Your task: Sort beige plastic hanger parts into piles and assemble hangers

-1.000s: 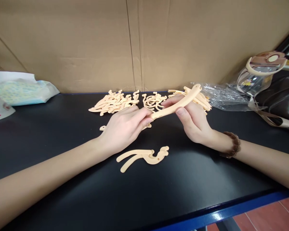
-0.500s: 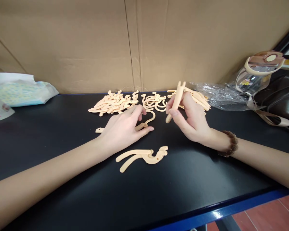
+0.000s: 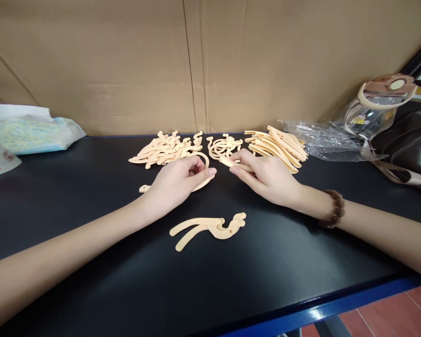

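1. Curved pale-peach plastic hook [image 3: 206, 162]: over the black desk [image 3: 284, 262], pinched between thumb and fingers of the left grip [image 3: 175, 183]; can't tell if it touches the surface.
2. Narrow pale-peach plastic bar [image 3: 227, 162]: pinched in the right grip [image 3: 275, 180], near the hook but apart.
3. Joined two-armed peach plastic piece [image 3: 223, 231] lies flat, closer to the person.
4. Slim peach parts pile up [image 3: 280, 146] behind the right grip.

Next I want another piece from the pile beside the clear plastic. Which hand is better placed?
Right, probably. The right hand is beside the pile, while the left hand is farther off, gripping the curved piece. The right does hold a slim piece, which may need setting down first.
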Tool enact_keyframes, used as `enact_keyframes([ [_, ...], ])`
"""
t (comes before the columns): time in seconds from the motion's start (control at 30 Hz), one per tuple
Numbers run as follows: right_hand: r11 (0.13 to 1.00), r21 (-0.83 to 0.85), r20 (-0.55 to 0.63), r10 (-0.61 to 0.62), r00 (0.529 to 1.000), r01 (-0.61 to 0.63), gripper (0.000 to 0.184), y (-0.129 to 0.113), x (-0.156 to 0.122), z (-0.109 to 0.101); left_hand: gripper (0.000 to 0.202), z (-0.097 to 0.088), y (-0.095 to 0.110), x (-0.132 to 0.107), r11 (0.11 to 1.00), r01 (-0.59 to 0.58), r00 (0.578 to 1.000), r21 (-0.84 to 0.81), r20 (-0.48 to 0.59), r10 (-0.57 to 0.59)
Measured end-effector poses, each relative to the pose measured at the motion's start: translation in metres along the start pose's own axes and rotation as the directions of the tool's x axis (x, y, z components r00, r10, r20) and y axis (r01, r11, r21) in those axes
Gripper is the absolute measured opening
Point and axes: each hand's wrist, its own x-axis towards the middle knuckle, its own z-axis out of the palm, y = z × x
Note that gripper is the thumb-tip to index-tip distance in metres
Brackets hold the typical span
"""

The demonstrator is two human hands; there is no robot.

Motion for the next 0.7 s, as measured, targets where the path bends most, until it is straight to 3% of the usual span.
enact_keyframes([
  [0.33, 0.998, 0.026, 0.150, 0.048, 0.987, -0.053, 0.021, 0.001, 0.002, 0.000, 0.036, 0.002, 0.007, -0.011, 0.998, 0.039, 0.999, 0.049, -0.017, -0.038],
  [0.57, 0.999, 0.017, 0.148, -0.051, 0.988, 0.049, 0.007, 0.005, 0.000, 0.002, 0.019, 0.004, 0.006, -0.010, 0.988, 0.007, 1.000, -0.152, -0.024, -0.011],
  [0.7, 0.996, 0.028, 0.139, -0.090, 0.986, 0.087, 0.005, 0.004, 0.001, 0.002, 0.021, 0.003, 0.004, -0.008, 0.988, -0.028, 0.999, -0.153, 0.025, 0.033],
])
